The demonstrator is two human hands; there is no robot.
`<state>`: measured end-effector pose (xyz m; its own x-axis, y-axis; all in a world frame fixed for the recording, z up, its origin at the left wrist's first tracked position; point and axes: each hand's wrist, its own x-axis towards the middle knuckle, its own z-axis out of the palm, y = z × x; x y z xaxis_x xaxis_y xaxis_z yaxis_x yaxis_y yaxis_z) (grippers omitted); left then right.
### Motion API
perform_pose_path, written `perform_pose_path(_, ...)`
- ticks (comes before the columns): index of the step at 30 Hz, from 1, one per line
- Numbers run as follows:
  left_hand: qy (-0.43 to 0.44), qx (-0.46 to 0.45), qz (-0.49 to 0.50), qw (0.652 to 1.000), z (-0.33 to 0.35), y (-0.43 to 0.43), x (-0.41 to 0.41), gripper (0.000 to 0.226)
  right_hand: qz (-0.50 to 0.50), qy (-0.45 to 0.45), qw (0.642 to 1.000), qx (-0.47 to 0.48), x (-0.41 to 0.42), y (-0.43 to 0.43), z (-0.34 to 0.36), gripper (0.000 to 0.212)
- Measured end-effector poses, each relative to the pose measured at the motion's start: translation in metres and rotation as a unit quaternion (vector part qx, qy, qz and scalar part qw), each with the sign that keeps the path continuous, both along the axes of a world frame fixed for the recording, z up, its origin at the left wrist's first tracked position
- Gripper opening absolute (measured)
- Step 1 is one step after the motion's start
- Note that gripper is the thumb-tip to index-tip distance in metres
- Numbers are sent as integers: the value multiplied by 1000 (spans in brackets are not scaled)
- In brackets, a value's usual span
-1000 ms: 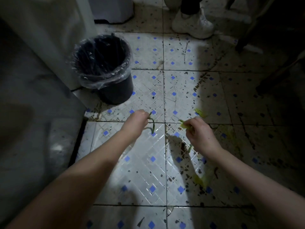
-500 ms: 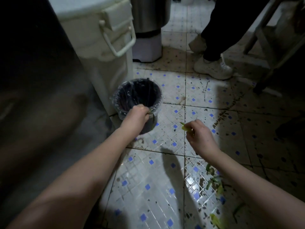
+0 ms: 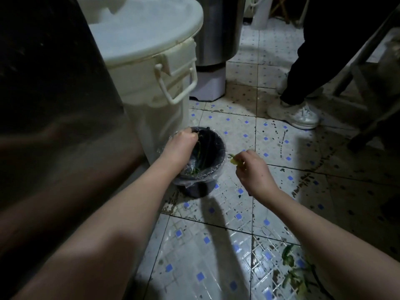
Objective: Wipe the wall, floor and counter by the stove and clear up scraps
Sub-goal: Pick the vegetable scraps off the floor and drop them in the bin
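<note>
**Left hand (image 3: 181, 146) in the bin (image 3: 199, 189), right hand (image 3: 253, 169) pinching a scrap beside it**

Reaching down with the left hand into the mouth of the small dark bin, wrist over the near rim, knuckles up. Fingers there curled downward and hidden behind the back of the hand; impossible to tell whether gripping anything. Just beneath them, inside the clear plastic liner (image 3: 207, 176), thin green stems (image 3: 200, 148) against the far wall, plus a few more bits low down near the front.

Holding the right hand just beside the bin's right rim, above the floor (image 3: 216, 256). Fingers (image 3: 246, 155) bent in tight, thumb and forefinger pinching a small yellow-green scrap (image 3: 234, 161), with the tip toward the bin but not yet over it.

Underfoot, pale tiles with blue diamonds, wet-looking and speckled with dark spots. At lower right, beside the right forearm, more green scraps (image 3: 292, 271) lying on the tiles.

Directly behind the bin and close against it, a large white bucket (image 3: 151, 83) with a lid and a side handle. Further back, a steel drum (image 3: 218, 29) on a white base. Along the left edge, a dark cabinet face (image 3: 43, 105). At upper right, another person's dark trouser leg and white shoe (image 3: 296, 118), well apart from the bin.
</note>
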<state>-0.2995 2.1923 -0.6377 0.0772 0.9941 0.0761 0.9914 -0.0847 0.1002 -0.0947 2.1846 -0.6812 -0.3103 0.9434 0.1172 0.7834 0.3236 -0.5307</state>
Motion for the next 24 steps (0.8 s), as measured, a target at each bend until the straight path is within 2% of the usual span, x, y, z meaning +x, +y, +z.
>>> perform_pose_path(10, 30, -45, 25, 998, -34, -2, -6, 24, 19, -19, 1000, 13, -39, 30, 0, 19)
perform_pose_path(17, 23, -43, 62, 997, -38, -19, -17, 43, 28, 23, 999, 25, -72, 45, -3, 23)
perform_pose_path(24, 25, -48, 88, 995, -28, -28, -14, 30, 19, 22, 1000, -5, -92, 49, -3, 31)
